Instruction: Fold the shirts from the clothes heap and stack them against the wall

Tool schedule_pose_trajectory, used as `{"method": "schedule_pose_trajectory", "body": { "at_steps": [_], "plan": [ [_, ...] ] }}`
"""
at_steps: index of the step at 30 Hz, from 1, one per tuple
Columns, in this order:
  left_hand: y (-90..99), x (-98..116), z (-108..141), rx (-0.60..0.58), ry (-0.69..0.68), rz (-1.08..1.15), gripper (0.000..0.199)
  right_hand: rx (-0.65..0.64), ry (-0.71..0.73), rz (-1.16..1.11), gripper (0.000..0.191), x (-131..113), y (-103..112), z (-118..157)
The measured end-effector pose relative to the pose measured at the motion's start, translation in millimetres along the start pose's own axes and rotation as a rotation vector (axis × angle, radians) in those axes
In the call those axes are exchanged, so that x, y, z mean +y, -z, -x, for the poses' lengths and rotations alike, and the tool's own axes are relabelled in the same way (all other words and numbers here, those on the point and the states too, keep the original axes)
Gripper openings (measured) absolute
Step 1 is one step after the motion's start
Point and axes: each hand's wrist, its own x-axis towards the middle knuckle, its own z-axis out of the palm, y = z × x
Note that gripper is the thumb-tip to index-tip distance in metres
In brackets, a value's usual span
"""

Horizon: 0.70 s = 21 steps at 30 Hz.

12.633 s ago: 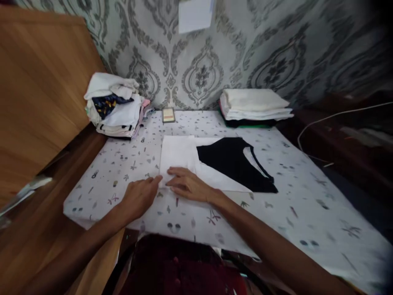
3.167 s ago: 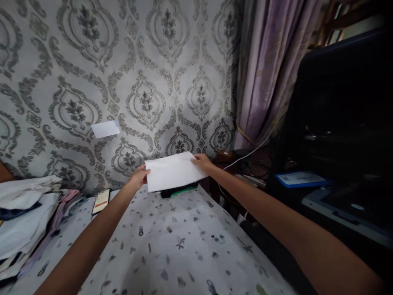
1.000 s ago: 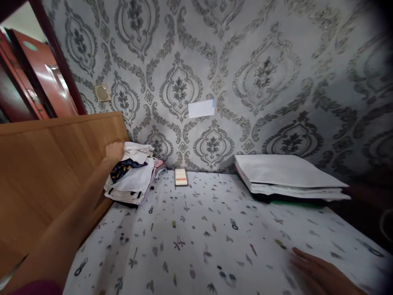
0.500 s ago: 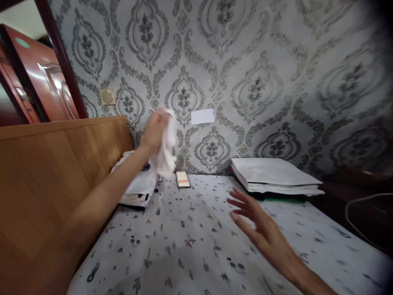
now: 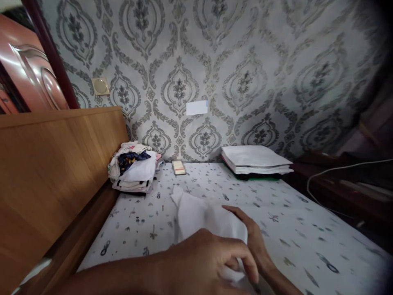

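Observation:
A piece of white clothing is spread loosely in front of me above the bed, crumpled, its near part hidden behind my left hand. My left hand reaches across the bottom of the view, fingers bent down and closed on the near part of the clothing. At the clothing's right edge is my right hand; one finger lies along its top and the others are partly hidden behind it, gripping that side. What kind of garment it is cannot be made out.
Folded clothes are piled at the back left by the wooden headboard. A stack of white folded items lies at the back right. A small blurred card-like item rests by the wall. A white cable hangs at the right.
My left hand has brought the white clothing from the left pile down to the near middle. My right hand has moved to meet it and now takes hold of its right side.

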Motion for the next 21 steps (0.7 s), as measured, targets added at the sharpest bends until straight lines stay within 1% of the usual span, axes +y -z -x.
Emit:
{"method": "schedule_pose_trajectory", "body": {
  "at_steps": [2,4,7,9,11,12,14,15,17,19,21],
  "plan": [
    [0.2,1,13,-0.003,0.073,-0.181,0.045,0.06,0.006,0.065,0.038,6,16,0],
    [0.0,-3,24,0.051,0.139,-0.433,0.05,0.171,0.046,0.134,0.037,13,31,0],
    [1.1,-23,35,0.126,0.263,-0.791,0.06,0.305,0.164,0.261,0.036,15,55,2],
    [3.6,-42,40,0.15,0.397,-0.943,0.057,0.335,0.258,0.332,0.036,5,70,6],
    [7.2,-62,45,0.194,0.536,-1.023,0.043,0.349,0.338,0.381,0.035,-11,84,12],
    [9.0,-72,48,0.224,0.591,-1.037,0.037,0.359,0.372,0.395,0.034,-19,90,16],
    [12.4,-88,57,0.295,0.634,-1.008,0.026,0.375,0.431,0.411,0.032,-32,103,25],
    [13.8,-95,62,0.332,0.619,-0.962,0.022,0.378,0.456,0.418,0.031,-37,109,30],
    [15.5,-101,71,0.423,0.523,-0.814,0.02,0.382,0.493,0.434,0.027,-42,123,39],
    [15.3,-95,78,0.526,0.407,-0.616,0.024,0.394,0.494,0.442,0.026,-44,138,47],
    [13.3,-76,82,0.632,0.349,-0.402,0.031,0.432,0.469,0.412,0.027,-47,154,52]
  ]
}}
